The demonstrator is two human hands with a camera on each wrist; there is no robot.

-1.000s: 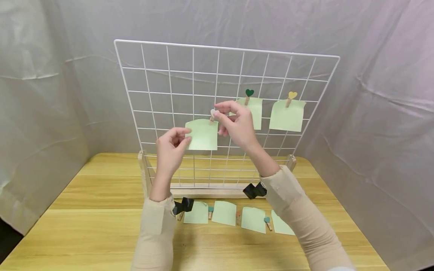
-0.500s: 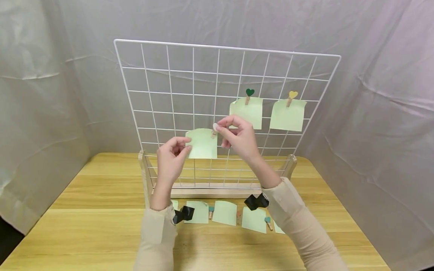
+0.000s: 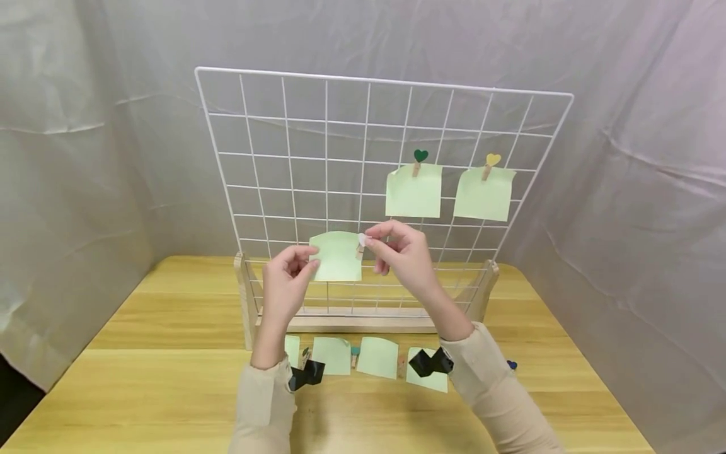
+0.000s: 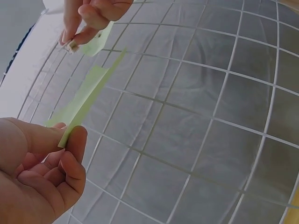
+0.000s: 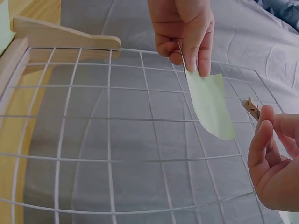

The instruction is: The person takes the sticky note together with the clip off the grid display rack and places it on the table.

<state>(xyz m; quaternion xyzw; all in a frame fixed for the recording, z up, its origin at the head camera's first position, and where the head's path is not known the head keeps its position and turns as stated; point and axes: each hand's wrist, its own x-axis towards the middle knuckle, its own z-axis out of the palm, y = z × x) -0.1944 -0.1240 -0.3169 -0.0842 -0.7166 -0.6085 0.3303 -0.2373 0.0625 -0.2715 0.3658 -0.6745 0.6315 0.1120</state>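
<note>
A light green paper note (image 3: 337, 257) is pinched at its left edge between the thumb and fingers of my left hand (image 3: 283, 277). My right hand (image 3: 405, 257) pinches a small wooden clothespin (image 3: 360, 247) with a white heart, close by the note's upper right corner. In the right wrist view the clothespin (image 5: 251, 108) looks apart from the curved note (image 5: 212, 105). Both hands are in front of the lower part of a white wire grid (image 3: 306, 170). The left wrist view shows the note (image 4: 86, 95) nearly edge-on.
Two green notes hang on the grid, under a dark green heart clothespin (image 3: 420, 156) and a yellow heart clothespin (image 3: 493, 161). Several notes (image 3: 377, 357) and clothespins lie on the wooden table (image 3: 170, 378). A wooden stand (image 3: 363, 323) holds the grid; grey cloth (image 3: 635, 189) surrounds it.
Both hands have moved down together with the note and the white-heart clothespin. The hanging note under the dark green heart is now uncovered by the right hand, and a blue heart shows beside the right sleeve.
</note>
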